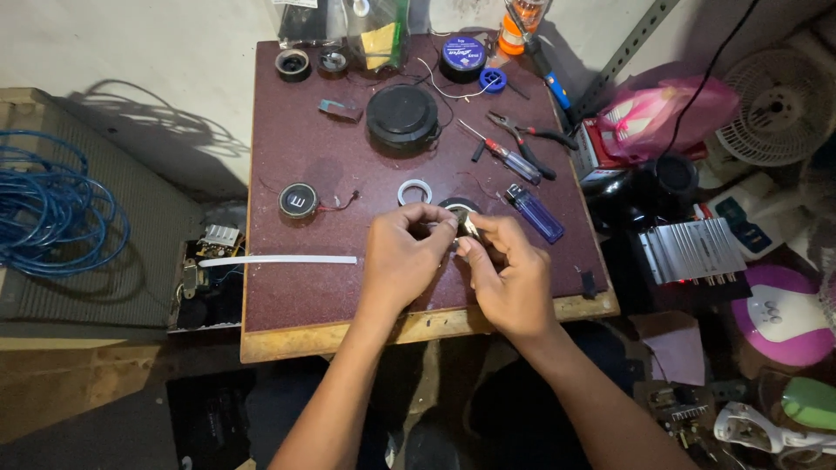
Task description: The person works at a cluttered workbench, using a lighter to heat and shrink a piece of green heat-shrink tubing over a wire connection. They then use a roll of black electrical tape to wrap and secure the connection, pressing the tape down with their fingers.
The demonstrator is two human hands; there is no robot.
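Left hand (405,252) and right hand (514,278) both pinched shut on a small round speaker part (461,222), held just over the maroon board (296,287). Left of the grip lay another small speaker (299,200), wires attached; just above it a loose metal ring (414,191); right, a blue lighter (535,213). Work looked midway, judging by loose parts. Fingers hid the part's detail.

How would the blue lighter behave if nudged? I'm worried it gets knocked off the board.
The lighter lies flat on its long side, so it would probably slide or spin, not roll. Its see-through plastic body suggests it is light. It sits close to the right hand, so a bump seems possible.
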